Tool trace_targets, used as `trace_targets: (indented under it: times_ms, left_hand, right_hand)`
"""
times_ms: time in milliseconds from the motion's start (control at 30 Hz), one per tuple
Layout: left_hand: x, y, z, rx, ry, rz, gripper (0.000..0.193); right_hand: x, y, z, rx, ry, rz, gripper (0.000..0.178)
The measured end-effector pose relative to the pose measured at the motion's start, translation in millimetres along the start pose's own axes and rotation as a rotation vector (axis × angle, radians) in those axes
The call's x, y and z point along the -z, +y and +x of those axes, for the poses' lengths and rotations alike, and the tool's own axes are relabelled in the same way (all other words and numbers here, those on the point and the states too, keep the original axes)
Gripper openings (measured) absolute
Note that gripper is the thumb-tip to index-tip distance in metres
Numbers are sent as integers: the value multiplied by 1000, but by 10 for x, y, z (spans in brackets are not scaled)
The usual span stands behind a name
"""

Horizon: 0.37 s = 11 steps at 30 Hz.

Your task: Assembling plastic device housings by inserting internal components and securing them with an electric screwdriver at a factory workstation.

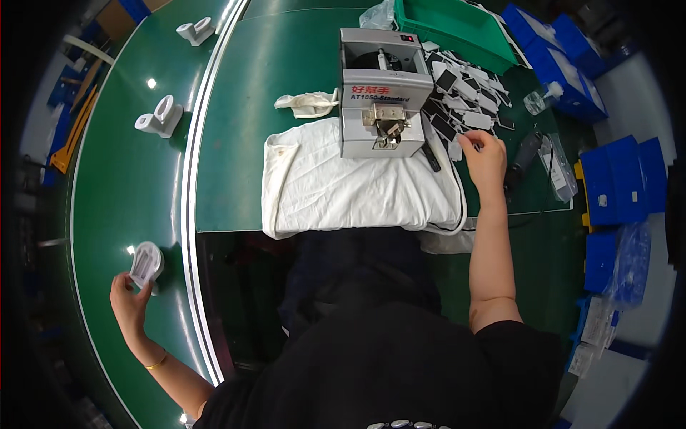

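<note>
At the left, my left hand (129, 306) grips the lower edge of a white plastic housing (148, 263) with an oval hollow, over the green belt (161, 207). Its thumb and fingers are closed on the rim. On the right, my right hand (487, 159) has its thumb and index finger pinched together beside a pile of small black and white rectangular pieces (468, 93). Whether a piece is between the fingertips is hard to see. A grey box-shaped machine (382, 96) with a metal front mechanism stands left of that hand, on a white cloth (343, 186).
More white housings (166, 118) stand farther up the belt. A green crate (457, 28) is behind the pile. Right of my right hand lie a dark handheld tool (527, 151) and a clear bag (559, 168). Blue bins (622, 186) line the right side; a clear bottle (536, 102) stands nearer.
</note>
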State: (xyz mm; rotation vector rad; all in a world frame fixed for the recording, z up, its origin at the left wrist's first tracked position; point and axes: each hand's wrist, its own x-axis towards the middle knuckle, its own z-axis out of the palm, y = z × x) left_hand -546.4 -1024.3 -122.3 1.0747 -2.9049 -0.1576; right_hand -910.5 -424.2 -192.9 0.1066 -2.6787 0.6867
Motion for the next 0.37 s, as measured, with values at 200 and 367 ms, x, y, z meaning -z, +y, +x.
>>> trace_targets:
  times_ms: [200,367]
  left_hand:
    - [-368,420,231,36,-6,-658,36]
    - [-292,708,297,-23,-162,-633,89]
  right_hand:
    - [-256,-80,-21,79,54,-83,30]
    - [-401,-18,37,84,20,-115,33]
